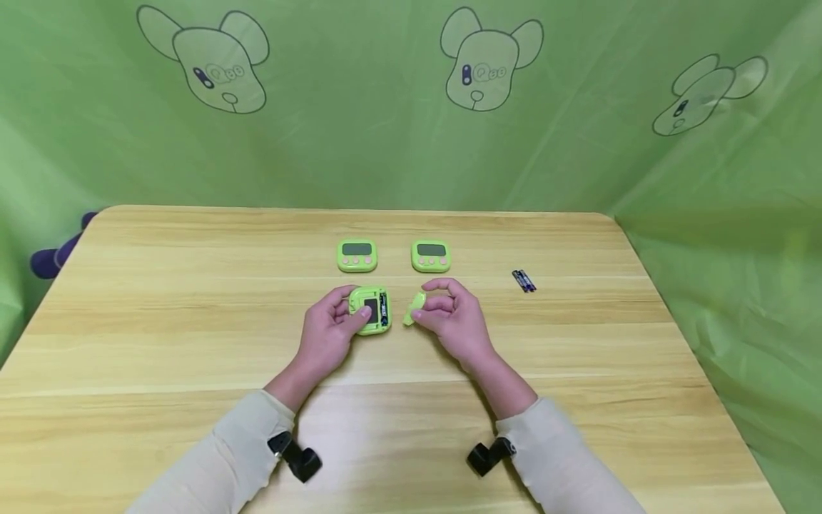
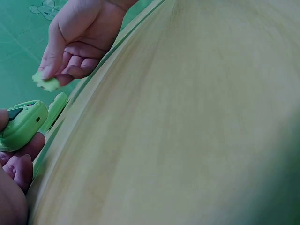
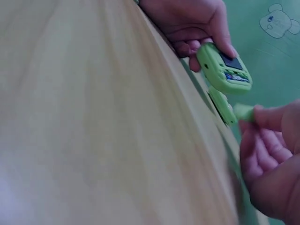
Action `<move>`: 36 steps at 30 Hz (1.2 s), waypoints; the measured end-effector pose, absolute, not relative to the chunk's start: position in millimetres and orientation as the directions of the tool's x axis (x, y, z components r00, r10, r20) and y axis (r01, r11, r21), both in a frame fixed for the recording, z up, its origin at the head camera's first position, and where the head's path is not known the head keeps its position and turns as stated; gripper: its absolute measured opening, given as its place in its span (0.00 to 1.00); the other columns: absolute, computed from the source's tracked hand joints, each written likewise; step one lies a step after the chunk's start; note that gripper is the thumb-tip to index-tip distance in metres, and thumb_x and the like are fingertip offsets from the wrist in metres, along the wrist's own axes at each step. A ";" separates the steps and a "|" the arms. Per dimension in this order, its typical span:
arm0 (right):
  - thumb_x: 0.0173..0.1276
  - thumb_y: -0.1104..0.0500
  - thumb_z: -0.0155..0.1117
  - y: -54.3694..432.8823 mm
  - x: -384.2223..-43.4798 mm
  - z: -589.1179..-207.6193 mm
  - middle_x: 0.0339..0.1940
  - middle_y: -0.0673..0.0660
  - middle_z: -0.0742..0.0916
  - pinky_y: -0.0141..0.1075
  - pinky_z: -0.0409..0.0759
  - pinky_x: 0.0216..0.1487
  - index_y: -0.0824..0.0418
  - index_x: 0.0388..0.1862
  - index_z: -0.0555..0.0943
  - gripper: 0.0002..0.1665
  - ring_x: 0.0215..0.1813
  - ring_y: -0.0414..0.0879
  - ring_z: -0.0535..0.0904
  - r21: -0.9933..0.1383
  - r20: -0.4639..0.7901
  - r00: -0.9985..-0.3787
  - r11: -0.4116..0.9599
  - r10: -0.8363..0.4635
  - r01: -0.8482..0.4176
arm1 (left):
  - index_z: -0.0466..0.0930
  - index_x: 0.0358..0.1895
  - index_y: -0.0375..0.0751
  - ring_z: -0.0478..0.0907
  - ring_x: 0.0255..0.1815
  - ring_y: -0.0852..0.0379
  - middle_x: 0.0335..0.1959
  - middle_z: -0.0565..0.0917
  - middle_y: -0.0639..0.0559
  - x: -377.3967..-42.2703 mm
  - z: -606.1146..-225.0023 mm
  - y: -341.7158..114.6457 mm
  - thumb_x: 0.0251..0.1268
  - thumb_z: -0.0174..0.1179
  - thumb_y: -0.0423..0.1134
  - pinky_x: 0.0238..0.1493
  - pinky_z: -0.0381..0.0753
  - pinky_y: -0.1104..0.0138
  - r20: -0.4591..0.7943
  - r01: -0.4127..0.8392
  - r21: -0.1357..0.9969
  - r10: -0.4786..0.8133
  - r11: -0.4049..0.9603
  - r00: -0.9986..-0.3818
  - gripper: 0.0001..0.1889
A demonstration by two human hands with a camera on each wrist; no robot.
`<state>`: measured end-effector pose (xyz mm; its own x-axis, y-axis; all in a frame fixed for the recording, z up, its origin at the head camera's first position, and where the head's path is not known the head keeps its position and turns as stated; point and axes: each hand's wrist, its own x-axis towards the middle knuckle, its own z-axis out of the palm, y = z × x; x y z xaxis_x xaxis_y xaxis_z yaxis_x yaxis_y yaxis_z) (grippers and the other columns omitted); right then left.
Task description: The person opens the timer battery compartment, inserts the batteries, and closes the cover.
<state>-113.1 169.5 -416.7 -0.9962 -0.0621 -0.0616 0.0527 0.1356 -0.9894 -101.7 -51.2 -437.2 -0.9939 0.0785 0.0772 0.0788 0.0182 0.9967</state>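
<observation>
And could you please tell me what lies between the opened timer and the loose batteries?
The head view shows the right hand pinching a green cover there, then bare tabletop.

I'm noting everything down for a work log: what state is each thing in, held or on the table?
Held timer: opened, back up, held by the left grip
Battery: inside the held timer, exposed
Green cover: off, pinched by the right grip
Rear left timer: face up on the table, no digits readable
Rear right timer: face up, no digits readable
Loose batteries: lying side by side
</observation>
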 end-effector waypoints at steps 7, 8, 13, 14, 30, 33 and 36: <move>0.57 0.80 0.69 157.8 -111.3 -423.1 0.36 0.63 0.86 0.40 0.87 0.37 0.75 0.53 0.80 0.23 0.33 0.46 0.85 -0.997 0.027 -0.991 -0.082 -0.130 -0.017 | 0.75 0.62 0.29 0.86 0.44 0.48 0.44 0.87 0.38 -105.0 -436.4 -53.2 0.67 0.63 0.28 0.47 0.84 0.65 0.048 0.049 0.999 0.118 0.002 -0.992 0.20; 0.57 0.80 0.69 156.5 -111.2 -423.9 0.36 0.64 0.85 0.40 0.87 0.37 0.75 0.54 0.80 0.23 0.33 0.46 0.85 -0.996 0.047 -0.990 -0.086 -0.135 -0.036 | 0.75 0.62 0.29 0.86 0.44 0.48 0.44 0.87 0.38 -105.4 -436.1 -53.5 0.67 0.62 0.28 0.48 0.84 0.65 0.046 0.046 0.999 0.127 -0.003 -0.991 0.20; 0.59 0.77 0.70 150.0 -111.4 -423.6 0.36 0.66 0.86 0.37 0.86 0.32 0.74 0.51 0.83 0.19 0.30 0.44 0.83 -0.997 0.069 -0.991 -0.053 -0.111 -0.063 | 0.75 0.61 0.28 0.85 0.46 0.48 0.46 0.86 0.38 -106.0 -434.6 -54.8 0.68 0.61 0.29 0.50 0.83 0.64 0.042 0.041 0.999 0.145 -0.013 -0.989 0.19; 0.59 0.76 0.71 148.7 -111.5 -423.3 0.36 0.66 0.86 0.36 0.86 0.31 0.73 0.50 0.83 0.18 0.29 0.44 0.83 -0.997 0.061 -0.993 -0.047 -0.100 -0.056 | 0.75 0.61 0.28 0.85 0.46 0.48 0.46 0.86 0.38 -105.9 -434.2 -54.8 0.68 0.61 0.29 0.50 0.83 0.64 0.042 0.041 0.999 0.146 -0.016 -0.988 0.19; 0.60 0.70 0.74 133.2 -112.0 -422.2 0.30 0.62 0.86 0.32 0.83 0.28 0.72 0.41 0.85 0.11 0.26 0.44 0.81 -0.999 0.010 -0.999 0.043 -0.049 -0.012 | 0.75 0.60 0.28 0.86 0.45 0.49 0.45 0.86 0.38 -106.3 -437.7 -54.7 0.68 0.61 0.28 0.48 0.84 0.64 0.041 0.037 0.999 0.140 -0.029 -0.989 0.18; 0.60 0.71 0.74 132.8 -112.0 -422.7 0.30 0.62 0.86 0.33 0.84 0.26 0.72 0.41 0.84 0.11 0.25 0.46 0.81 -0.999 0.000 -0.999 0.037 -0.054 -0.002 | 0.75 0.60 0.28 0.86 0.45 0.49 0.45 0.86 0.37 -106.2 -438.8 -55.0 0.68 0.61 0.28 0.48 0.84 0.64 0.040 0.036 0.999 0.140 -0.027 -0.989 0.19; 0.59 0.72 0.73 132.5 -112.5 -423.0 0.30 0.62 0.85 0.33 0.84 0.26 0.72 0.41 0.84 0.11 0.25 0.46 0.82 -1.000 -0.010 -0.998 0.026 -0.061 0.008 | 0.74 0.61 0.28 0.86 0.45 0.48 0.45 0.86 0.37 -105.5 -438.9 -55.2 0.68 0.61 0.28 0.48 0.84 0.64 0.042 0.039 0.999 0.138 -0.028 -0.990 0.19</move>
